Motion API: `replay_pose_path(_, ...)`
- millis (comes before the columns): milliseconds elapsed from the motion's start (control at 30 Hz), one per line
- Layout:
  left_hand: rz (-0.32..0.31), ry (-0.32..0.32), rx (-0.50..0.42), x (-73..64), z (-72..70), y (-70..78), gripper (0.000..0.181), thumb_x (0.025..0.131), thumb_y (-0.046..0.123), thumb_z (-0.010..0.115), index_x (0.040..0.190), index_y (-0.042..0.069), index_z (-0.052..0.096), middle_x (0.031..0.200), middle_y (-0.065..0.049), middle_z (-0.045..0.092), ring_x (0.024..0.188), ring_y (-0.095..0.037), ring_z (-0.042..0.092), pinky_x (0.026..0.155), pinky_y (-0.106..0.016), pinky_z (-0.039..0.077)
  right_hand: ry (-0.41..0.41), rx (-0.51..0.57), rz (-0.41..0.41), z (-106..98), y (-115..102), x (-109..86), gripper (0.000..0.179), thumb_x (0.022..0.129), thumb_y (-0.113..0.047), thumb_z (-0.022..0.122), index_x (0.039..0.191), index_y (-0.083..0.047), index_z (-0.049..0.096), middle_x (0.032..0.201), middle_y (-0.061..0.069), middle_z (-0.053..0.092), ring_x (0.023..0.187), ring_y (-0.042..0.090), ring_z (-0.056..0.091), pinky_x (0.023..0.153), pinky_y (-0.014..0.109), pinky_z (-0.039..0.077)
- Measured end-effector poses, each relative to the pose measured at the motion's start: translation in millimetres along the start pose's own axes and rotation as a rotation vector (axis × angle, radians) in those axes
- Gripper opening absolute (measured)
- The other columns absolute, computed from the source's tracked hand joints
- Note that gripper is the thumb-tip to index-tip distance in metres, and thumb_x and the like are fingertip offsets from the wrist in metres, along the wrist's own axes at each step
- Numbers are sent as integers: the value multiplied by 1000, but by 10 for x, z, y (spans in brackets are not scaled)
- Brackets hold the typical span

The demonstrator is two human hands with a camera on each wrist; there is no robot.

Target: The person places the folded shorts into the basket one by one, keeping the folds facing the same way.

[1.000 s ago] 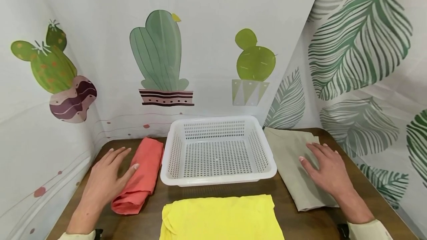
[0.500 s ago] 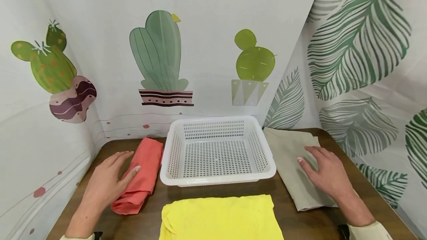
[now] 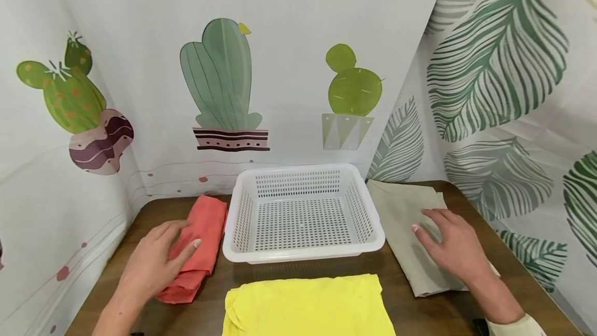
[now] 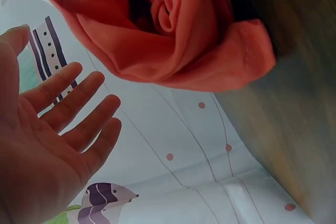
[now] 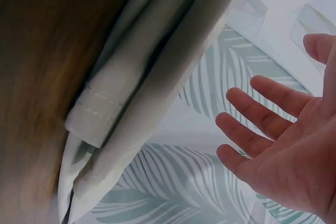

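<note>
My left hand [image 3: 149, 263] hovers at the left beside a folded red cloth [image 3: 203, 237], its thumb overlapping the cloth in the head view. In the left wrist view the fingers [image 4: 79, 108] are spread and hold nothing, with the rolled end of the red cloth [image 4: 157, 40] near them. On the right, my right hand [image 3: 454, 245] is over a folded beige cloth [image 3: 401, 237]. The right wrist view shows its relaxed fingers apart from the layered, stitched edge of the beige cloth [image 5: 121, 98]. A yellow folded cloth [image 3: 308, 305] lies between the hands at the front.
A white perforated plastic basket [image 3: 303, 254] stands at the back middle of the brown wooden table [image 3: 261, 273], between the red and beige cloths. Behind the table hangs a white curtain [image 3: 289, 66] printed with cactuses, and a leaf-patterned one [image 3: 494, 82] is on the right.
Both hands have drawn slightly back toward the person and a little inward, staying empty. The head view has tilted up slightly. The cloths and basket have not moved.
</note>
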State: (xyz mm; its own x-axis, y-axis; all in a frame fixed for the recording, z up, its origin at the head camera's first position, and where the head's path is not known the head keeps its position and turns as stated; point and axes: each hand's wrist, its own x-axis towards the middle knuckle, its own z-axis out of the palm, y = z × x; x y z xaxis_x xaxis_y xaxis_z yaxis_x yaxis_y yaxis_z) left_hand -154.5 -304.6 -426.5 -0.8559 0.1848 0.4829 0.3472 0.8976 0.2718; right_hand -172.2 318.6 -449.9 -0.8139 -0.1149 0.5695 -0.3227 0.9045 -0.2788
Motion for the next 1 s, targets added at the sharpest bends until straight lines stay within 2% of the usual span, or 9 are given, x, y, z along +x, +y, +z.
replay_pose_path(400, -13, -40, -41, -73, -11, 125, 46, 96, 40, 79, 129, 9, 70, 125, -6, 70, 115, -35, 67, 94, -61, 55, 56, 24, -77, 13, -117, -33, 40, 85, -21, 85, 118, 0, 74, 116, 20, 72, 107, 44, 68, 90, 62, 51)
replay_pose_path(700, 1, -75, -62, -128, 48, 190, 46, 95, 44, 81, 128, 15, 69, 124, 1, 69, 114, -29, 68, 95, -57, 57, 41, 36, -114, 18, -217, -82, 39, 84, -21, 87, 117, -2, 74, 115, 18, 73, 106, 42, 68, 88, 60, 51)
replay_pose_path(1000, -7, -121, -88, -121, 33, 298, 50, 96, 54, 76, 130, 18, 69, 130, 6, 67, 122, -26, 63, 101, -54, 52, 23, 58, -123, -12, -315, -69, 39, 86, -20, 86, 118, -2, 74, 115, 16, 72, 106, 41, 68, 89, 58, 51)
